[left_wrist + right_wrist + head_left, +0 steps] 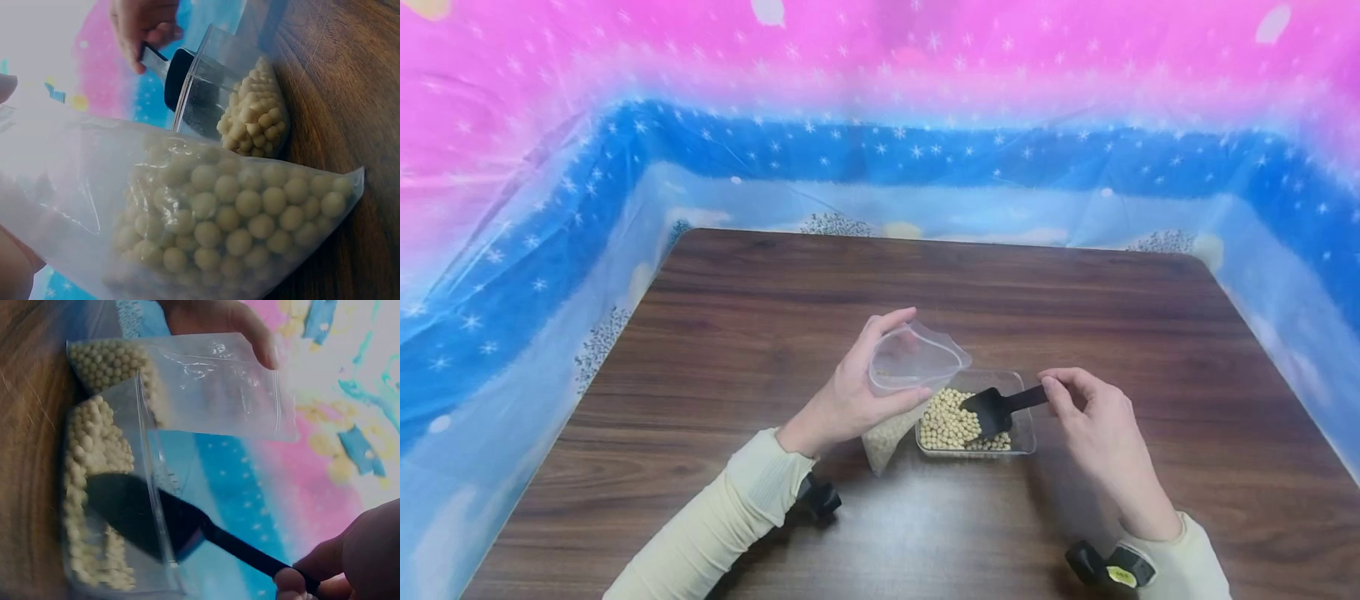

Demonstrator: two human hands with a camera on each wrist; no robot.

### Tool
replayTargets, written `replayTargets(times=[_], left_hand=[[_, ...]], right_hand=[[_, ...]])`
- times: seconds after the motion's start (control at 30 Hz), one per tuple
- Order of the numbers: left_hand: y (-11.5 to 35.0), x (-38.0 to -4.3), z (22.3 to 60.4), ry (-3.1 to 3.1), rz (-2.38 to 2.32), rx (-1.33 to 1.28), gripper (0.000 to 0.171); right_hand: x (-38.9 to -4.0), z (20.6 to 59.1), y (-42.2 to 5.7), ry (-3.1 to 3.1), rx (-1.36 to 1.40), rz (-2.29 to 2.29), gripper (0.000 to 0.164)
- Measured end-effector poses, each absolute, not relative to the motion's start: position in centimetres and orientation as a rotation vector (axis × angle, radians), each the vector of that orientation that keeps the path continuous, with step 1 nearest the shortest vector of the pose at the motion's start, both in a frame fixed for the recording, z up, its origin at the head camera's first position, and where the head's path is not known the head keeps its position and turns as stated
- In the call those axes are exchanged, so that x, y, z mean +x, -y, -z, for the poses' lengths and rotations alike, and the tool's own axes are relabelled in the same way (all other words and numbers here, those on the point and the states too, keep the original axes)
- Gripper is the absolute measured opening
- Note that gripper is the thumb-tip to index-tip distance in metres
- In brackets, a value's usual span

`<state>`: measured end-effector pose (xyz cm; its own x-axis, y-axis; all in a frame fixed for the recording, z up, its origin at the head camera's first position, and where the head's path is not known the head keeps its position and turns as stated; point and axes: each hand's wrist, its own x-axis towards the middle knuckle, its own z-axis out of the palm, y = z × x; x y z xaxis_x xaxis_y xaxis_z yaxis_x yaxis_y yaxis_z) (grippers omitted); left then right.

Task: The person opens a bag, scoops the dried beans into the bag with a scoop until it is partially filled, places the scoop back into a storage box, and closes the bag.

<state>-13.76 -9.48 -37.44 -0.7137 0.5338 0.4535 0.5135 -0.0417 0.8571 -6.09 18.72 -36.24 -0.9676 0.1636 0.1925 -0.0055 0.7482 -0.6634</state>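
My left hand (865,379) grips a clear plastic bag (69,169) near its mouth, which gapes wide in the head view. Pale round beans, likely soybeans (237,212), fill the lower part of the bag, whose bottom corner is at the table. Just right of the bag stands a clear rectangular container (1022,446) holding more of these beans (946,421). My right hand (1097,425) pinches the handle of a black scoop (992,411). The scoop's blade is inside the container, dipping at the beans; how much it carries is hidden.
The dark wood-grain table (760,317) extends around the container on all sides. A pink and blue patterned cloth (910,150) hangs around its back and sides. Black devices are strapped at both wrists, the left camera (822,500) and the right camera (1086,562) close above the tabletop.
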Motion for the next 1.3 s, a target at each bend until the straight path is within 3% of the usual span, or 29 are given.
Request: replayTargets(times=[0.27, 0.47, 0.83, 1.0, 1.3], left_hand=[[9.4, -13.8, 37.6, -2.203, -1.917, 1.215, 0.081], [9.4, -13.9, 37.7, -2.214, -1.914, 1.214, 0.080], [9.3, -13.8, 37.7, -2.172, -1.929, 1.199, 0.080], [9.4, -13.8, 37.7, -2.175, -1.924, 1.202, 0.080], [9.4, -13.9, 37.7, -2.178, -1.928, 1.219, 0.080]], right_hand=[[-7.6, 38.8, -19.8, 2.726, -0.158, -1.591, 0.033], [-8.3, 39.9, -20.2, 2.665, -0.215, -1.770, 0.031], [-9.0, 41.7, -22.0, 2.259, -0.308, -2.310, 0.026], [-8.9, 41.1, -23.0, 1.948, -0.227, -2.508, 0.019], [-7.7, 37.4, -23.1, 1.339, -0.002, -2.640, 0.020]])
